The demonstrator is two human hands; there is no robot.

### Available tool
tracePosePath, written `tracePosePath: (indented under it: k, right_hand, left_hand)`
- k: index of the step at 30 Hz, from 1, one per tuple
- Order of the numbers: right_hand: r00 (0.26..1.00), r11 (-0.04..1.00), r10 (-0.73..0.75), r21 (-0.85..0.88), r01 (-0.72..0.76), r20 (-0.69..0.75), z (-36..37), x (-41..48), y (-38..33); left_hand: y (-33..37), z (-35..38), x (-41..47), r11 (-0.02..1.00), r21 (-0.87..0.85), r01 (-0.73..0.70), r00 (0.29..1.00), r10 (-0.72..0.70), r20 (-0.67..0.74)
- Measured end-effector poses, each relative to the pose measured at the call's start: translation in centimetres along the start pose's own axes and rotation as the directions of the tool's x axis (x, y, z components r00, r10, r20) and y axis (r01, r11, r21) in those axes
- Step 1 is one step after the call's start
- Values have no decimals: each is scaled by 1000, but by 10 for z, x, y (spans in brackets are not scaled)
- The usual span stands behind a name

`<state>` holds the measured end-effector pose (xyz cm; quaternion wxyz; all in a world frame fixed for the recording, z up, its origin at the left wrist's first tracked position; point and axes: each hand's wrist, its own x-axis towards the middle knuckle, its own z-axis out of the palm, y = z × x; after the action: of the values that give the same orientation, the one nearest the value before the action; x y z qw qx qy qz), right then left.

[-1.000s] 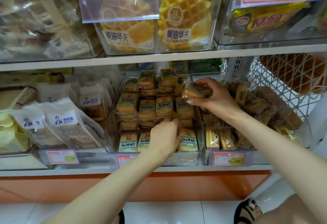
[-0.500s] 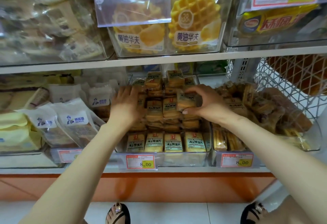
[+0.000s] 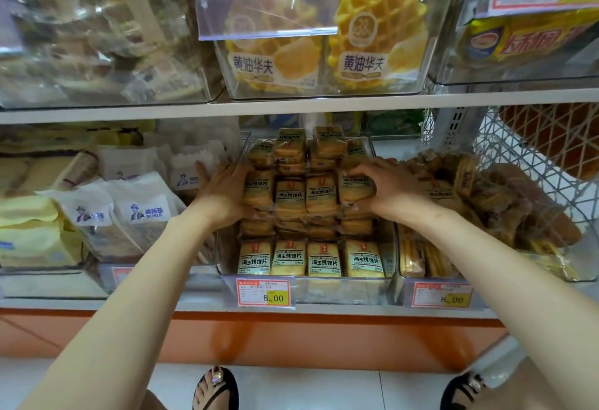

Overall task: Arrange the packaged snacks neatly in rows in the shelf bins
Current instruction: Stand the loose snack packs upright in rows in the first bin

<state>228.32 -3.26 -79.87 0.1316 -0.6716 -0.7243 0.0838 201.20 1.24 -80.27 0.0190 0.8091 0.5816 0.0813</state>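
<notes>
The straight, spread fingers (image 3: 238,171) of the left hand (image 3: 223,192) lie flat against the left side of a pile of small yellow snack packs (image 3: 290,195) in see-through wrap. This hand is not wrapped round anything. It only pushes on the side of the pile.

The fingers (image 3: 363,171) of the right hand (image 3: 387,191) are bent over the top of the right-most pack (image 3: 355,187) in the middle row. The thumb tip sits under it, so this hand grips that pack.

The packs fill a clear plastic bin (image 3: 343,293) in the middle of the lower white shelf (image 3: 194,304). They stand in rows, four across, and the back rows are piled higher. The front row (image 3: 321,262) stands up straight, side by side, touching the front wall of the bin.

A red and yellow price tag (image 3: 265,293) hangs on the front of the bin. Just to the left are white paper bags with a drawing of a man in a hat (image 3: 142,212). Just to the right is another clear bin holding long brown bread sticks in wrap (image 3: 421,260). On the shelf above stand big yellow waffle packs (image 3: 379,30). Down on the pale floor are two feet in black sandals (image 3: 217,387).
</notes>
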Motion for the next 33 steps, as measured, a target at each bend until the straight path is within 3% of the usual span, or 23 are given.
tracePosePath:
  k: [3,8,10,15,18,24,31,33]
  right_hand:
    - [1000,1000,-15,-18,15,4,1,0,1]
    - [999,1000,-17,5,17,-48,1,-4,1]
    - [1000,1000,-24,15,24,-12,-1,-4,2]
    - [997,973,-36,232,21,62,-3,-7,8]
    - [999,962,-32,272,26,19,-1,-8,12]
    - [999,965,-27,260,20,23,1,-8,15]
    - [1000,961,-22,277,18,14,2,-6,15]
    - [999,952,-33,306,35,-13,2,-6,15]
  left_hand:
    - [2,-3,1,1000,-16,-12,997,11,-72]
    - [8,-20,-17,961,-254,-108,950,25,-312]
    - [4,-22,-28,952,-282,-120,962,41,-271]
    - [-6,-13,-61,882,-452,-136,984,175,45]
    - [-8,-2,-74,901,-390,-190,974,224,43]
    - [-13,19,-79,951,-90,-296,955,298,7]
    - [-12,10,-77,948,0,-318,945,317,81]
    - [-12,12,-77,910,116,-397,918,394,50]
